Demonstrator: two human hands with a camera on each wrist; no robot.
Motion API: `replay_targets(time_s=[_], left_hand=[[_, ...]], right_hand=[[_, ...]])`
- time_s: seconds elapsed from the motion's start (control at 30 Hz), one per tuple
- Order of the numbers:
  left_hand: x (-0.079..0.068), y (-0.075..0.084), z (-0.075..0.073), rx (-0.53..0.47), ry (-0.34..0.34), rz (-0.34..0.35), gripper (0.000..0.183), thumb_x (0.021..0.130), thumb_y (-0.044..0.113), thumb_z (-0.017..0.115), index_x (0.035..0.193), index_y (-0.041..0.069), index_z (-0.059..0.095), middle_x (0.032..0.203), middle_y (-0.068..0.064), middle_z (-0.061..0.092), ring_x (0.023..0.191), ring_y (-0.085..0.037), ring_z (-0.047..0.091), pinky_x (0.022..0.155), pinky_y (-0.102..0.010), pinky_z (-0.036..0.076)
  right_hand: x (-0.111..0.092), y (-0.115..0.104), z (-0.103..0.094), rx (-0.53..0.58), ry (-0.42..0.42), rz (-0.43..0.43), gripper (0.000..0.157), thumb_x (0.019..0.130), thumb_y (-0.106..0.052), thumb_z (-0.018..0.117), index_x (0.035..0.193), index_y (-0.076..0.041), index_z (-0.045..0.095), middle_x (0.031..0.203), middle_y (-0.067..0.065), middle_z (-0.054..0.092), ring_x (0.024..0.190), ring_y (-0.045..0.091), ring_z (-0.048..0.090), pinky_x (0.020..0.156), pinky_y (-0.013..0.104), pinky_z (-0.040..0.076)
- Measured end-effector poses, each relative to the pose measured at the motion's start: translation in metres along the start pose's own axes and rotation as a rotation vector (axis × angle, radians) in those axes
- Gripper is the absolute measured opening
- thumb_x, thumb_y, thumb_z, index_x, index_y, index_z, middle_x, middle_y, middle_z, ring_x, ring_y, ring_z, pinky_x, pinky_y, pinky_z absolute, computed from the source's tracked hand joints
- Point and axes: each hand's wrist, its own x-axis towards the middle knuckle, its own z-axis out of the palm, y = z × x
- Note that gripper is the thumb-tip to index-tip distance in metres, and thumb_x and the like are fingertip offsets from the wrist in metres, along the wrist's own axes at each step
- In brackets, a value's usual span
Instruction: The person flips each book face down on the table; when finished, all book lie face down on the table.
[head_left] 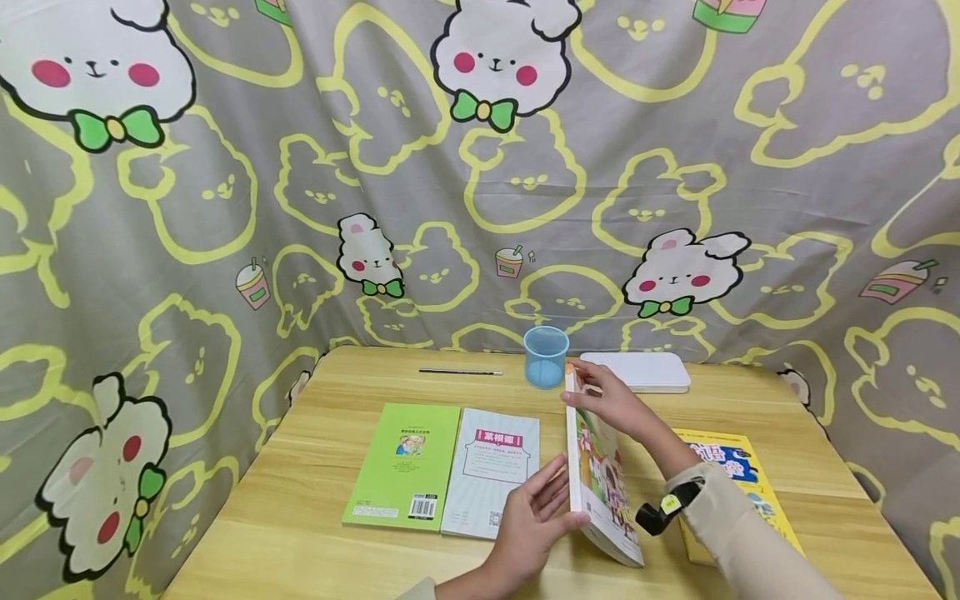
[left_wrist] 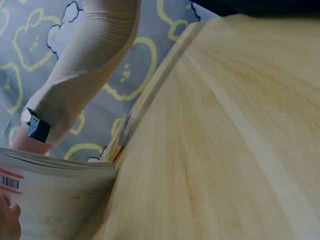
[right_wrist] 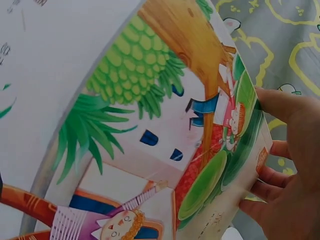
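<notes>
A book (head_left: 600, 475) with a colourful illustrated cover stands tilted on edge above the table, held between both hands. My right hand (head_left: 617, 403) grips its far upper end; in the right wrist view, the fingers (right_wrist: 270, 185) lie at the edge of the cover's drawing. At the near lower end, my left hand (head_left: 528, 517) holds the book, thumb by the spine and other fingers along the left side. Only fingertips (left_wrist: 10, 220) of that hand show in the left wrist view, against the cover with a barcode.
Left of the hands lie a green book (head_left: 405, 467) and a pale blue book (head_left: 495, 492), side by side. Yellow books (head_left: 772, 508) lie under the right forearm. Further back are a pencil (head_left: 459, 372), a blue mesh cup (head_left: 546, 360) and a white case (head_left: 652, 371).
</notes>
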Motion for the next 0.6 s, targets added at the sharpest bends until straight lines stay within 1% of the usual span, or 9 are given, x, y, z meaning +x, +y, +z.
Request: replay_targets(time_s=[0.13, 0.17, 0.33, 0.5, 0.53, 0.6], left_hand=[[0.0, 0.0, 0.002, 0.021, -0.026, 0.037, 0.073, 0.091, 0.007, 0.078, 0.152, -0.006, 0.042, 0.155, -0.025, 0.045, 0.14, -0.027, 0.051, 0.111, -0.028, 0.044], [0.0, 0.0, 0.001, 0.03, -0.036, 0.049, 0.071, 0.092, 0.005, 0.077, 0.152, -0.006, 0.042, 0.156, -0.025, 0.044, 0.14, -0.027, 0.051, 0.111, -0.028, 0.043], [0.0, 0.004, 0.0, 0.102, -0.071, 0.111, 0.068, 0.093, 0.006, 0.076, 0.152, -0.002, 0.045, 0.16, -0.021, 0.04, 0.142, -0.022, 0.048, 0.114, -0.033, 0.042], [0.001, 0.014, -0.001, 0.206, -0.09, 0.17, 0.067, 0.093, 0.011, 0.076, 0.151, -0.002, 0.046, 0.16, -0.015, 0.043, 0.144, -0.021, 0.045, 0.115, -0.043, 0.039], [0.001, 0.016, -0.001, 0.223, -0.094, 0.178, 0.066, 0.094, 0.012, 0.076, 0.151, -0.002, 0.047, 0.159, -0.014, 0.043, 0.144, -0.021, 0.045, 0.115, -0.044, 0.038], [0.002, 0.02, -0.002, 0.265, -0.101, 0.188, 0.065, 0.094, 0.012, 0.076, 0.15, -0.003, 0.048, 0.159, -0.012, 0.044, 0.144, -0.022, 0.045, 0.114, -0.043, 0.04]], right_hand=[[-0.001, -0.003, 0.0, 0.028, -0.001, -0.022, 0.073, 0.1, -0.028, 0.068, 0.158, 0.0, 0.034, 0.151, 0.027, 0.044, 0.14, 0.05, 0.044, 0.109, 0.063, 0.044], [-0.002, -0.004, -0.001, 0.029, 0.003, -0.024, 0.073, 0.1, -0.029, 0.068, 0.158, -0.002, 0.034, 0.15, 0.025, 0.045, 0.14, 0.049, 0.044, 0.109, 0.063, 0.044], [-0.004, -0.006, -0.002, 0.062, 0.018, -0.021, 0.069, 0.101, -0.026, 0.068, 0.158, -0.006, 0.036, 0.146, 0.025, 0.049, 0.142, 0.048, 0.042, 0.111, 0.062, 0.043], [-0.008, -0.006, -0.003, 0.133, 0.029, 0.015, 0.073, 0.1, -0.027, 0.068, 0.16, -0.005, 0.032, 0.158, 0.027, 0.037, 0.149, 0.051, 0.031, 0.116, 0.062, 0.037], [-0.009, -0.007, -0.003, 0.149, 0.03, 0.02, 0.073, 0.1, -0.027, 0.068, 0.16, -0.005, 0.031, 0.16, 0.027, 0.035, 0.149, 0.051, 0.029, 0.116, 0.062, 0.037], [-0.01, -0.007, -0.004, 0.18, 0.029, 0.018, 0.074, 0.101, -0.026, 0.068, 0.16, -0.005, 0.029, 0.161, 0.027, 0.032, 0.149, 0.052, 0.028, 0.117, 0.061, 0.035]])
